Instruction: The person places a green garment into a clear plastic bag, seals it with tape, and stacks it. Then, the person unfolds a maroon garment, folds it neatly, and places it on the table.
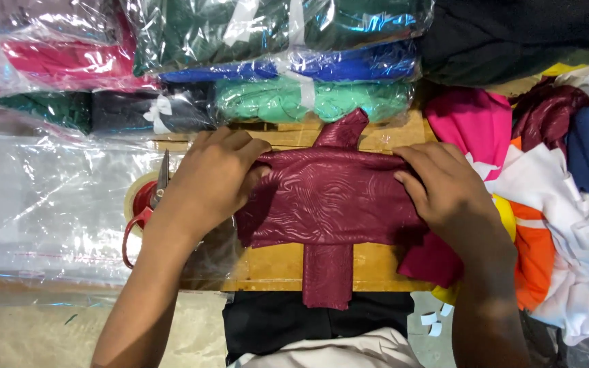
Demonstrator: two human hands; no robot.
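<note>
Bagged stacks: clear plastic packs along the far edge, red, dark green, blue, mint green, the last with a white strip across it.
Loose pile: pink, white and orange cloth heaped at the right.
Empty bags: clear sheets spread at the left.
Table: bare wood shows only near the front edge.
Maroon cloth: folded at the table's middle, strips jutting front and back.
Left hand: curled, gripping the cloth's left edge.
Right hand: curled, pinching its right edge.
Scissors: red-handled, just beside the left wrist.
</note>
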